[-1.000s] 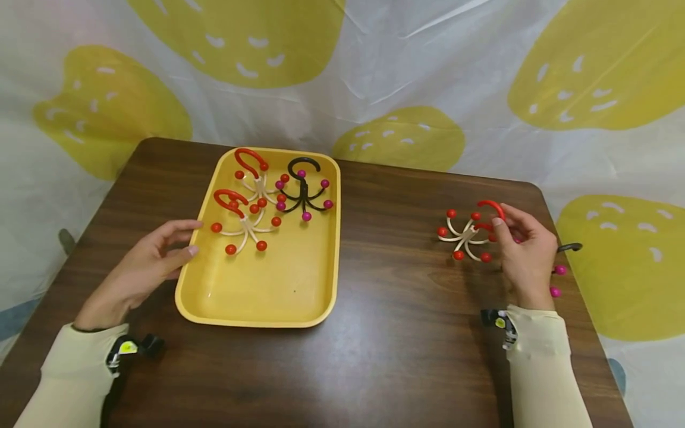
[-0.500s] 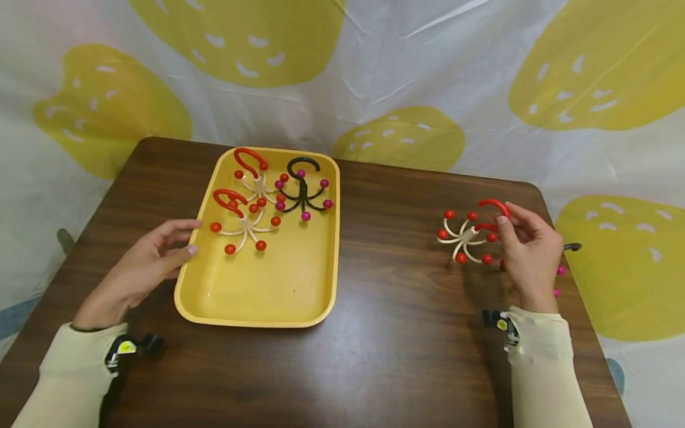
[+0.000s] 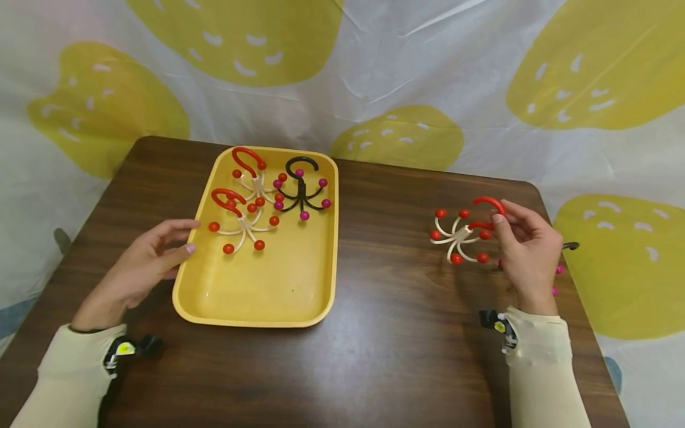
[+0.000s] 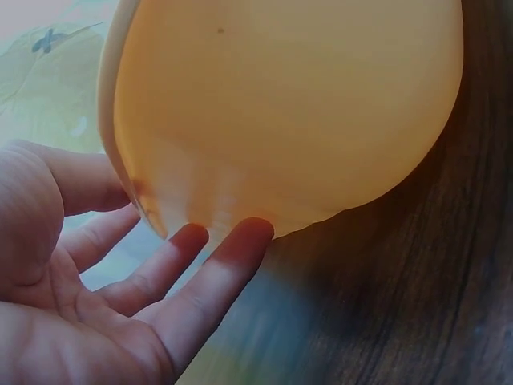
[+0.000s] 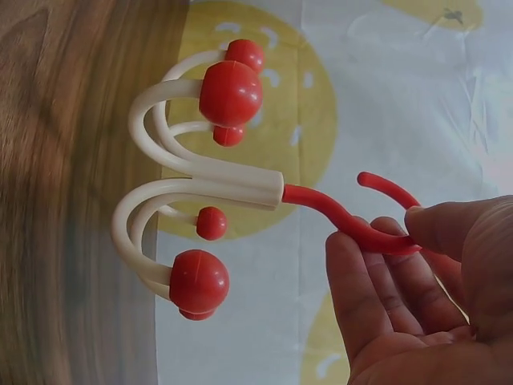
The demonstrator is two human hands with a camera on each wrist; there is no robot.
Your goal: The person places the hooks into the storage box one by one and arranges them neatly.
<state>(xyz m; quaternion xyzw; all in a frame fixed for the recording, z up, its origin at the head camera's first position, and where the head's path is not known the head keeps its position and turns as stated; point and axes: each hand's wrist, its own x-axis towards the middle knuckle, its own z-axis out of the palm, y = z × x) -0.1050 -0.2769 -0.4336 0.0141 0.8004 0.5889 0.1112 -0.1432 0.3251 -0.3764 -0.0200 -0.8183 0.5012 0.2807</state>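
Observation:
My right hand [image 3: 521, 252] pinches the red hook of a white multi-arm hanger with red balls [image 3: 460, 235], held just above the right side of the table; the right wrist view shows fingers [image 5: 377, 273] and thumb closed on the red hook [image 5: 353, 224]. My left hand [image 3: 144, 261] rests open against the left rim of the yellow tray [image 3: 267, 297], its fingertips [image 4: 240, 241] touching the tray [image 4: 288, 104]. In the tray lie two white hangers with red balls [image 3: 243, 223] [image 3: 251, 172] and a black one with pink balls [image 3: 302, 190].
Behind my right hand lies another black hanger with pink balls [image 3: 559, 270], mostly hidden, near the table's right edge. The dark wooden table [image 3: 385, 309] stands against a white sheet with yellow shapes [image 3: 407, 71].
My right hand has drawn the white and red hanger slightly left and up off the table. The left hand and tray have not moved.

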